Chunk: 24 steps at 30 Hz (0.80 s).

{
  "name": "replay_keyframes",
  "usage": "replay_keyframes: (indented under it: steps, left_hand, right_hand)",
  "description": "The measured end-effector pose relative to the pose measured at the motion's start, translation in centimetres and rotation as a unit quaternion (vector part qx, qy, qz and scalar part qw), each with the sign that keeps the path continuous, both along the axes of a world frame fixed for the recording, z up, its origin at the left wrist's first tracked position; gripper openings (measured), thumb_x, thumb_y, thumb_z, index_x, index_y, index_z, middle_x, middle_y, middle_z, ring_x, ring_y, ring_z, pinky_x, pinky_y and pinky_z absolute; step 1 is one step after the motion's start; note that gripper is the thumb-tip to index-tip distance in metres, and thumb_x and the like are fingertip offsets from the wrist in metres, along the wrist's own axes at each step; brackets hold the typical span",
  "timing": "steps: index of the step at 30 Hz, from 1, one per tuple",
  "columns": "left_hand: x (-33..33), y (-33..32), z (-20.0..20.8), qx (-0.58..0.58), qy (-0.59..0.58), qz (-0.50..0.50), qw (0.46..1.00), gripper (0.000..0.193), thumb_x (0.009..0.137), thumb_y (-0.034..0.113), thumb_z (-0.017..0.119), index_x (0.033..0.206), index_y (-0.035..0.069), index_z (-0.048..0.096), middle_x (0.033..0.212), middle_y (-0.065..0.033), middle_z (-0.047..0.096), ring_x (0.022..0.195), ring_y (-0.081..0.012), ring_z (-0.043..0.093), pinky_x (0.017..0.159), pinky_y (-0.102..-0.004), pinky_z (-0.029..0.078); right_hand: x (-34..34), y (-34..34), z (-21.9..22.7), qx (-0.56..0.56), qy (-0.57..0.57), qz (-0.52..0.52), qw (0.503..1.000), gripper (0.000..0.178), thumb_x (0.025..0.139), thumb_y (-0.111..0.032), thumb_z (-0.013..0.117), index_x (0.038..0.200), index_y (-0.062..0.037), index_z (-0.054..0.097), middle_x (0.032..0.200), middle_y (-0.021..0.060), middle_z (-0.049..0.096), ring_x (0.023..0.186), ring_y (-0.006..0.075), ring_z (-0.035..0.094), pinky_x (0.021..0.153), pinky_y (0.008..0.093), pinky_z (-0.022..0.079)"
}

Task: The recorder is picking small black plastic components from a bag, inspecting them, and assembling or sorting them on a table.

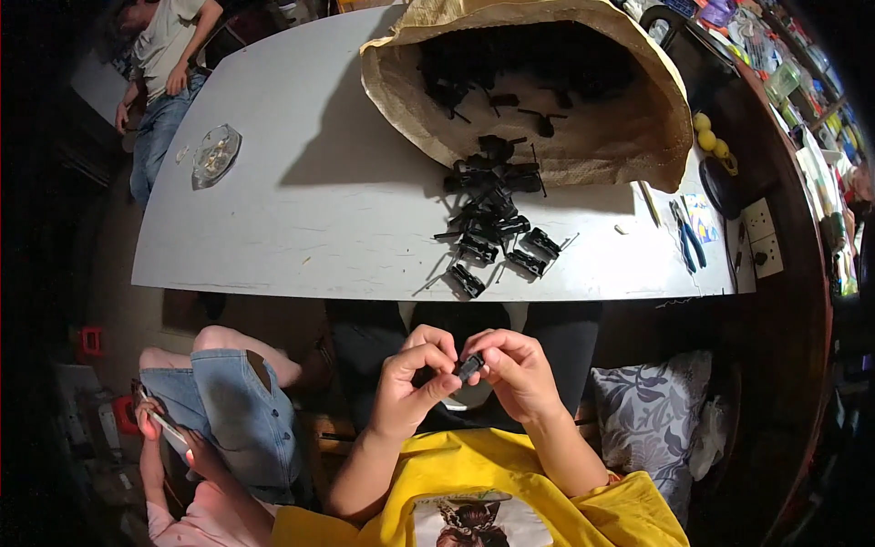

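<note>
Between my two hands, over my lap and just off the table's near edge, is a small black plastic part (470, 366). My left hand (415, 378) pinches it from one side with thumb and bent fingers. On the other side the fingertips of my right hand (513, 372) close on the same part. The fingers cover much of it, so its exact kind is unclear. Past the table edge lies a loose pile of similar black parts (488, 205), some with thin stems sticking out. They spill from the mouth of a large tan woven sack (565, 169) holding more of them.
The white table (273, 246) spreads in front. A glass ashtray (217, 157) stands at its left. At right lie blue-handled pliers (688, 239) near a socket panel (764, 237). A seated person in denim shorts (241, 415) is at my left; another person (169, 82) is beyond the table.
</note>
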State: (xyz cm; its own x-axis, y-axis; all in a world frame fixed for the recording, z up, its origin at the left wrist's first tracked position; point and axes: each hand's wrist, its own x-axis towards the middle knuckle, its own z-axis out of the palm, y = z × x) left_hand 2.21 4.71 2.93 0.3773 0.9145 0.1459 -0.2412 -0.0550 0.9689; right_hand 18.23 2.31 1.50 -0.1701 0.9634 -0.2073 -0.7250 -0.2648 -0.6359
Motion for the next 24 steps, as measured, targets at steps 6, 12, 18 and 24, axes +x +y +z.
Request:
replay_keyframes:
  steps: [6,12,18,24]
  left_hand:
    - [-0.3,-0.8,1.3,-0.086,0.052,-0.025,0.995,0.026,0.072,0.012,0.074,0.086,0.002,0.054,0.092,-0.0047,0.055,0.078,-0.0085,0.048,0.072,-0.0207,0.038]
    - [0.5,-1.4,0.9,-0.008,0.119,0.002,0.993,0.022,0.075,0.004,0.069,0.090,-0.001,0.054,0.090,-0.0049,0.057,0.084,-0.0100,0.052,0.076,-0.0215,0.041]
    - [1.9,-1.8,0.6,-0.003,0.082,0.097,0.992,0.015,0.076,0.007,0.066,0.083,0.001,0.054,0.086,-0.0077,0.055,0.080,-0.0148,0.052,0.073,-0.0242,0.041]
    - [2.8,-2.3,-0.5,-0.059,-0.026,0.071,0.995,0.016,0.079,0.010,0.063,0.078,0.002,0.049,0.084,-0.0069,0.048,0.080,-0.0137,0.046,0.076,-0.0245,0.036]
  right_hand:
    - [0.8,-0.3,2.1,0.185,-0.271,-0.073,0.942,0.011,0.078,-0.006,0.064,0.084,0.0033,0.063,0.090,0.0121,0.059,0.082,0.0179,0.056,0.071,0.0265,0.046]
    - [0.7,-0.9,2.1,0.252,-0.379,-0.105,0.884,0.012,0.073,-0.004,0.068,0.081,0.0034,0.063,0.090,0.0140,0.059,0.082,0.0205,0.057,0.071,0.0275,0.047]
    - [-0.7,-1.7,2.3,0.269,-0.474,-0.182,0.819,0.015,0.070,0.003,0.067,0.084,0.0046,0.060,0.090,0.0173,0.061,0.080,0.0247,0.061,0.068,0.0295,0.050]
    - [-1.0,-2.6,2.1,0.273,-0.527,-0.216,0.775,0.015,0.071,0.005,0.067,0.083,0.0055,0.059,0.089,0.0184,0.061,0.078,0.0251,0.062,0.067,0.0290,0.050]
